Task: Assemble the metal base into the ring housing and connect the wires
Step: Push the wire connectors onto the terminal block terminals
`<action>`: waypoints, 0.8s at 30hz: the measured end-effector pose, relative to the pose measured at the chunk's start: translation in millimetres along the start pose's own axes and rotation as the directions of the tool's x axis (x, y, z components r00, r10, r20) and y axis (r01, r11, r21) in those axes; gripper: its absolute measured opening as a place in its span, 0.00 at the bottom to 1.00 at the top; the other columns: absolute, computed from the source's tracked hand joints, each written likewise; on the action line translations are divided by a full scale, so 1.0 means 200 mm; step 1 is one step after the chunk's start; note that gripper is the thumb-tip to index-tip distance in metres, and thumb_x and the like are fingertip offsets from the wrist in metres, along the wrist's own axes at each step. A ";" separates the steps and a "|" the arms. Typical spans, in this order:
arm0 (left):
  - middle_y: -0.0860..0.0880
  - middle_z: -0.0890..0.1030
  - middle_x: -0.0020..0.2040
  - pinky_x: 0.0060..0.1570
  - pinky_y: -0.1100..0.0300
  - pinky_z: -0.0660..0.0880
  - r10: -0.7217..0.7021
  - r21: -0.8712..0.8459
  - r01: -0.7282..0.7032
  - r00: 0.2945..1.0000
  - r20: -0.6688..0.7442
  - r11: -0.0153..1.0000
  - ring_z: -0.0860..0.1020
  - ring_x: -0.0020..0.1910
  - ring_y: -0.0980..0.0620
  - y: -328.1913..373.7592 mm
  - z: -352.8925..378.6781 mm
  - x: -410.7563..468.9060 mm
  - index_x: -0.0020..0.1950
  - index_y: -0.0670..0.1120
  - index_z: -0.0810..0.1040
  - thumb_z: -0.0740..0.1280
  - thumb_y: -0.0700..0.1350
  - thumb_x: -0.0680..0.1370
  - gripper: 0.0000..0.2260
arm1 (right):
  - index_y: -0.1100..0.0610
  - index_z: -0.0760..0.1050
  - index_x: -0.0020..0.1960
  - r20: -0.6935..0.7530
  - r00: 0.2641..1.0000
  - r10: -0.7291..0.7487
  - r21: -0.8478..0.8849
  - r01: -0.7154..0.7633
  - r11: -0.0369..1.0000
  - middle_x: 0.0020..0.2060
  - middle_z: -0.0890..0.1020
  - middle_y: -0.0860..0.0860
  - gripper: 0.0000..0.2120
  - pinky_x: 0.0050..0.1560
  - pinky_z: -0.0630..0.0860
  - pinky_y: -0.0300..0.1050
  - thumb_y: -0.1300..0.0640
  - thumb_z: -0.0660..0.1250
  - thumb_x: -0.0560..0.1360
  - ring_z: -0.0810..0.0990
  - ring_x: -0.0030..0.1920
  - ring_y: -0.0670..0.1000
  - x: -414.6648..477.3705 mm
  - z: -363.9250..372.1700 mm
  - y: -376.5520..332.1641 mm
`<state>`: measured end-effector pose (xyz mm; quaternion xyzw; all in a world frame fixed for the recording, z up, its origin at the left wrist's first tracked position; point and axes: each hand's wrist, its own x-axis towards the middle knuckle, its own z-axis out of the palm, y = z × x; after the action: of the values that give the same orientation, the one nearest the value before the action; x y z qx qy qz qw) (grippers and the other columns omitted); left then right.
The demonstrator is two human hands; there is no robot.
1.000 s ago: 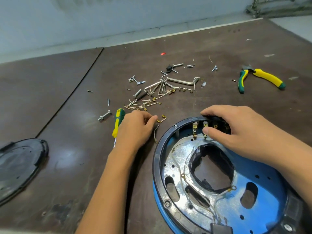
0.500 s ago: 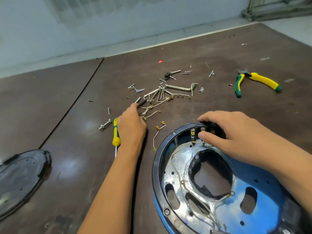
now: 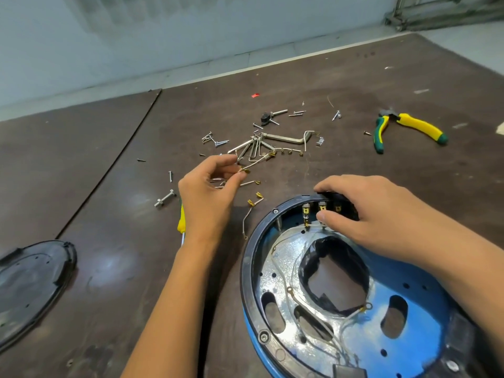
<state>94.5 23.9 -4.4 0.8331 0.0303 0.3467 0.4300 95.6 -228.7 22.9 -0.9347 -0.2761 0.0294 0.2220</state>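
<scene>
Near right on the bench (image 3: 109, 268), metal base (image 3: 275, 268) sits in ring housing (image 3: 246, 268); right hand (image 3: 376, 214) grips its far rim. Left hand (image 3: 207, 189) fingers (image 3: 222, 159) pinch a loose wire (image 3: 259, 162): push its connector squarely onto one of the terminals (image 3: 306, 212).

The ring housing (image 3: 246, 271) was cut off by the frame edge from its 3 o'clock to its 6 o'clock sector, and the metal base (image 3: 283, 268) inside it was cropped likewise. At the housing's 12 o'clock, the right hand (image 3: 381, 214) gripped the terminal block (image 3: 321, 210) and hid most of it. At the housing's 9 o'clock, the screwdriver (image 3: 181, 222) lay largely concealed under the left hand (image 3: 207, 192). That hand pinched a wire lead (image 3: 246, 170) whose far end merged into the hardware pile (image 3: 261, 148), where the parts were too small to identify. The black cover (image 3: 32, 285) was cropped at the frame's 8 o'clock edge.
</scene>
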 end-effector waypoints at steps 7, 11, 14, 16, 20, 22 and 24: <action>0.54 0.83 0.43 0.48 0.63 0.77 0.266 0.019 -0.276 0.941 0.208 0.961 0.81 0.43 0.58 0.35 0.02 -0.14 0.51 0.44 0.83 0.77 0.38 0.71 0.10 | 0.45 0.74 0.66 -0.150 0.988 -0.026 0.210 0.057 0.976 0.54 0.81 0.43 0.17 0.55 0.75 0.34 0.52 0.68 0.77 0.80 0.55 0.41 0.01 0.00 0.04; 0.54 0.83 0.40 0.56 0.52 0.76 0.348 0.157 -0.393 0.903 0.251 0.906 0.78 0.42 0.58 0.39 0.00 -0.18 0.50 0.44 0.83 0.78 0.38 0.70 0.11 | 0.49 0.79 0.58 -0.282 0.957 -0.072 0.302 0.160 0.940 0.46 0.83 0.43 0.13 0.45 0.70 0.25 0.60 0.69 0.76 0.80 0.50 0.39 -0.01 -0.01 0.04; 0.54 0.83 0.39 0.60 0.52 0.72 0.352 0.243 -0.415 0.898 0.265 0.877 0.77 0.42 0.57 0.42 0.01 -0.20 0.54 0.45 0.81 0.78 0.37 0.69 0.15 | 0.51 0.81 0.52 -0.305 0.935 -0.182 0.293 0.273 0.916 0.42 0.83 0.43 0.08 0.46 0.71 0.28 0.58 0.71 0.74 0.81 0.47 0.42 -0.02 -0.02 0.02; 0.55 0.82 0.39 0.61 0.50 0.69 0.373 0.263 -0.450 0.880 0.294 0.854 0.79 0.39 0.55 0.45 0.01 -0.22 0.56 0.46 0.81 0.78 0.38 0.70 0.16 | 0.51 0.82 0.51 -0.307 0.924 -0.228 0.298 0.321 0.899 0.42 0.82 0.42 0.06 0.47 0.73 0.29 0.53 0.71 0.74 0.81 0.47 0.42 -0.02 -0.03 0.01; 0.56 0.82 0.39 0.61 0.50 0.68 0.406 0.272 -0.489 0.860 0.308 0.829 0.81 0.39 0.56 0.46 0.00 -0.22 0.58 0.47 0.80 0.78 0.40 0.70 0.18 | 0.48 0.81 0.51 -0.280 0.940 -0.194 0.371 0.293 0.881 0.41 0.84 0.41 0.10 0.48 0.75 0.32 0.44 0.72 0.73 0.83 0.47 0.41 -0.03 -0.04 0.00; 0.56 0.82 0.39 0.56 0.49 0.71 0.430 0.241 -0.525 0.830 0.354 0.816 0.81 0.39 0.55 0.46 0.00 -0.22 0.57 0.47 0.80 0.78 0.39 0.69 0.18 | 0.47 0.81 0.49 -0.269 0.940 -0.211 0.372 0.303 0.878 0.40 0.84 0.41 0.07 0.47 0.74 0.30 0.48 0.74 0.73 0.83 0.46 0.41 -0.03 -0.04 0.00; 0.55 0.81 0.40 0.45 0.49 0.75 0.454 0.209 -0.570 0.786 0.419 0.794 0.80 0.39 0.51 0.48 0.01 -0.24 0.57 0.47 0.80 0.77 0.39 0.69 0.18 | 0.49 0.81 0.45 -0.263 0.937 -0.231 0.366 0.318 0.875 0.38 0.83 0.42 0.04 0.45 0.72 0.28 0.56 0.75 0.74 0.83 0.44 0.42 -0.02 -0.04 0.00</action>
<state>35.6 -53.6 38.8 0.9156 -0.2199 0.2888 0.1729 93.1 -234.5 29.1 -0.8175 -0.3695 -0.0458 0.4394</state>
